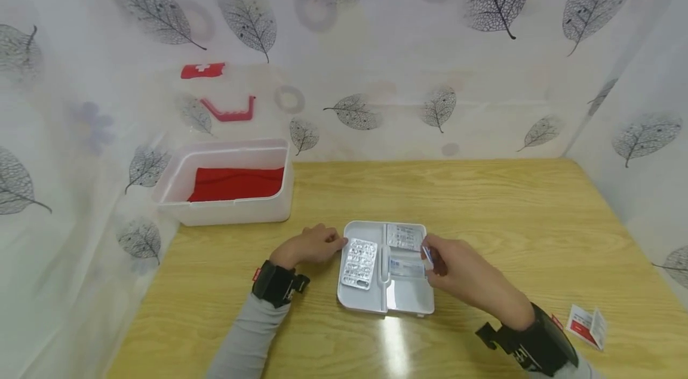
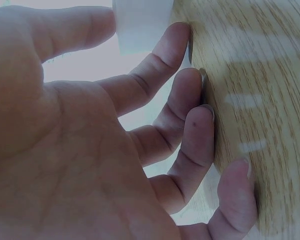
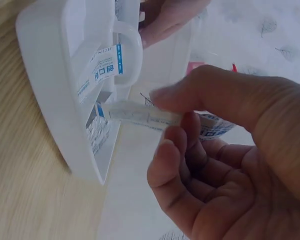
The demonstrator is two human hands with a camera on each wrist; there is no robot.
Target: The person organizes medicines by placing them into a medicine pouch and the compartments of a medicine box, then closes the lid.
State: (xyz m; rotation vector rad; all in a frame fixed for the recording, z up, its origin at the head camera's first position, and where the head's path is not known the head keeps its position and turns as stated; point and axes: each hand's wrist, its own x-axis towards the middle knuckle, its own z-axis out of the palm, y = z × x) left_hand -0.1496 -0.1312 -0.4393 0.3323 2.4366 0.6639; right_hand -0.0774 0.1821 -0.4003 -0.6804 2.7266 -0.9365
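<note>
A white plastic box (image 1: 416,301) lies unfolded on the table, divided into compartments. Its left half holds a silver blister pack (image 1: 360,262). Another foil pack (image 1: 404,237) sits in the upper right compartment, and a white-and-blue adhesive bandage packet (image 1: 407,268) in the middle one. My right hand (image 1: 464,265) pinches an adhesive bandage packet (image 3: 135,113) between thumb and fingers, beside the box's right edge. At the left edge, my left hand (image 1: 314,245) has its thumb against the box. Its loosely bent fingers rest on the table in the left wrist view.
A translucent bin (image 1: 231,213) with red cloth (image 1: 236,184) inside stands at the back left. Behind it are a red handle (image 1: 231,115) and a red label with a white cross (image 1: 202,70). A folded leaflet (image 1: 588,326) lies at the right.
</note>
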